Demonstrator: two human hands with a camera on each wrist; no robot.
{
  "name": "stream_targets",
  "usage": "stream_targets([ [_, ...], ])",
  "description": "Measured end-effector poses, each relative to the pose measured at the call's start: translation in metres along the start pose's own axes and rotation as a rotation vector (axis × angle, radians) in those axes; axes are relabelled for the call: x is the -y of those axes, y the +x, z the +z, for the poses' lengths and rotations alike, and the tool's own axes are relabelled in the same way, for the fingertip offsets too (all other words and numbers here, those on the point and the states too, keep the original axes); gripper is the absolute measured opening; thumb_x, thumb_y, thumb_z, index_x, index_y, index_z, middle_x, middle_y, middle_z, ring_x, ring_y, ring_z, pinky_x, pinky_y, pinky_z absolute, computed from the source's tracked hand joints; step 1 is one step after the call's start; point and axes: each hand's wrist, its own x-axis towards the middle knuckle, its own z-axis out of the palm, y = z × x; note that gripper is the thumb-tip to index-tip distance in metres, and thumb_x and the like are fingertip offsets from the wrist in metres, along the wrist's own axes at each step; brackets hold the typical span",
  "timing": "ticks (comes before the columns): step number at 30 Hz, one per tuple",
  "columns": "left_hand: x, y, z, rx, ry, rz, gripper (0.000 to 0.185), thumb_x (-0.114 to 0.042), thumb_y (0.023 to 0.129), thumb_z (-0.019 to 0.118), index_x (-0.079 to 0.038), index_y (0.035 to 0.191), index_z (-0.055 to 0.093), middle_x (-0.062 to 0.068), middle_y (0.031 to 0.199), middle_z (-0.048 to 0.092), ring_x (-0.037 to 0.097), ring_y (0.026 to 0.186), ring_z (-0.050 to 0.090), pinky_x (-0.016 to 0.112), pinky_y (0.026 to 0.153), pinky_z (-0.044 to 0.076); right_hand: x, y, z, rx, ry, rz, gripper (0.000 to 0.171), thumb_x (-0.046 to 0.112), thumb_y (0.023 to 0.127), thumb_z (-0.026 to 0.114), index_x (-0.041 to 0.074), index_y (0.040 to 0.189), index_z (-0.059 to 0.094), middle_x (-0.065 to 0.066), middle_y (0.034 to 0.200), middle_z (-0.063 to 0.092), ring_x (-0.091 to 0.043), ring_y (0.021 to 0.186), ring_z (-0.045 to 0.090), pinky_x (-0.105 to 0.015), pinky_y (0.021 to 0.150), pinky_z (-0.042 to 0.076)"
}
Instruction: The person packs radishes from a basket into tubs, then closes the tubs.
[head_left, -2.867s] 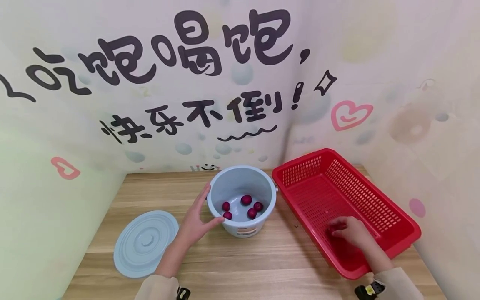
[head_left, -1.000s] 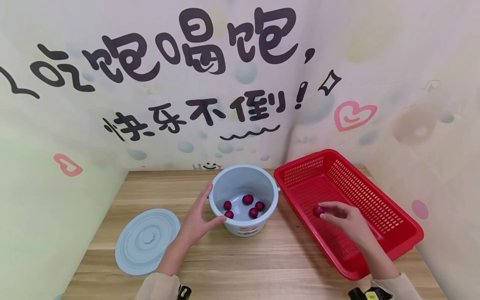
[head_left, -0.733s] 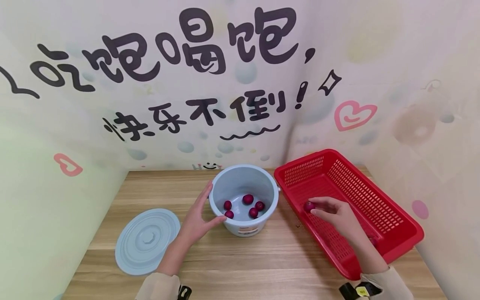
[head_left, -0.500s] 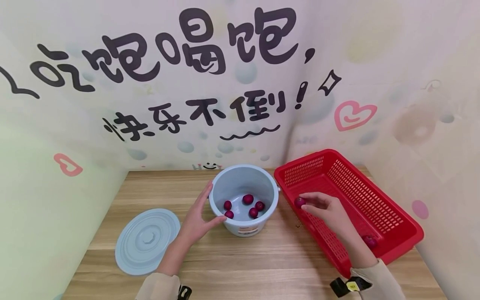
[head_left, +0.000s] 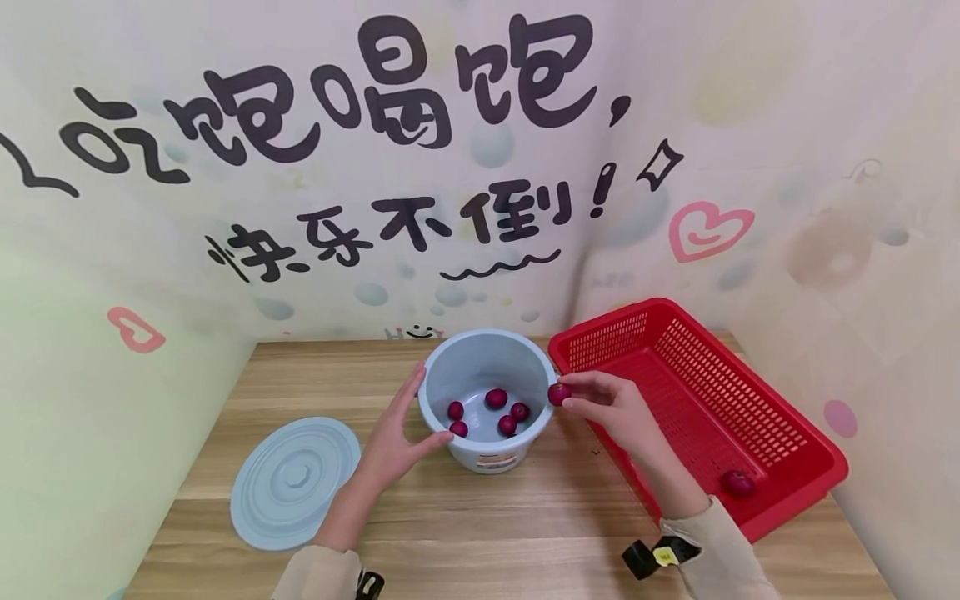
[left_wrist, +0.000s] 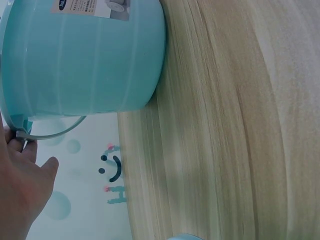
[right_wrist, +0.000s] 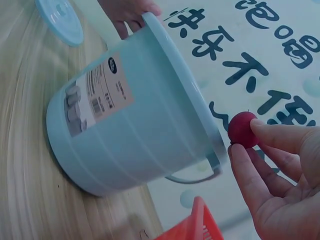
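Note:
A light blue bucket (head_left: 459, 452) stands on the wooden table, with several small red fruits (head_left: 494, 397) on its bottom. My left hand (head_left: 392, 436) rests with straight fingers against the bucket's left wall; the left wrist view shows its fingers (left_wrist: 20, 175) by the bucket (left_wrist: 85, 60) handle. My right hand (head_left: 609, 406) pinches one red fruit (head_left: 558, 393) at the bucket's right rim. In the right wrist view that fruit (right_wrist: 243, 129) sits between thumb and fingertips just past the bucket (right_wrist: 130, 130) rim. One more red fruit (head_left: 738, 482) lies in the red basket (head_left: 795, 442).
The bucket's round blue lid (head_left: 292, 483) lies flat on the table (head_left: 525, 525) at the left, also seen far off in the right wrist view as a lid (right_wrist: 60, 20). Walls with printed lettering close the back and both sides.
My right hand picked a red fruit out of the basket and carried it left to the bucket's right rim. One fruit behind it came into view. My left hand stayed put.

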Motion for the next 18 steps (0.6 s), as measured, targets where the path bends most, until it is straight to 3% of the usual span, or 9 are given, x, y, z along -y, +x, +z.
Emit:
stream_targets([
  [11,0.000,0.000,0.000,0.000,-0.005,-0.003,0.098,-0.030,0.080,0.083,-0.026,0.159,0.026,-0.003,0.167,0.024,0.033,0.152,0.027,0.064,0.115,0.034,0.009,0.010,0.020,0.015,0.069,-0.024,0.032,0.010,0.090,0.073,0.000,0.120,0.068,-0.023,0.115,0.071,-0.009,0.091,0.069,-0.017,0.082,0.058],
  [18,0.000,0.001,0.000,0.003,-0.005,-0.006,0.097,-0.036,0.080,0.083,-0.027,0.159,0.026,-0.002,0.167,0.023,0.034,0.152,0.027,0.064,0.114,0.035,0.011,0.011,0.026,0.032,0.084,-0.021,0.031,0.008,0.091,0.071,0.000,0.121,0.068,-0.023,0.118,0.070,-0.015,0.095,0.068,-0.017,0.081,0.057],
])
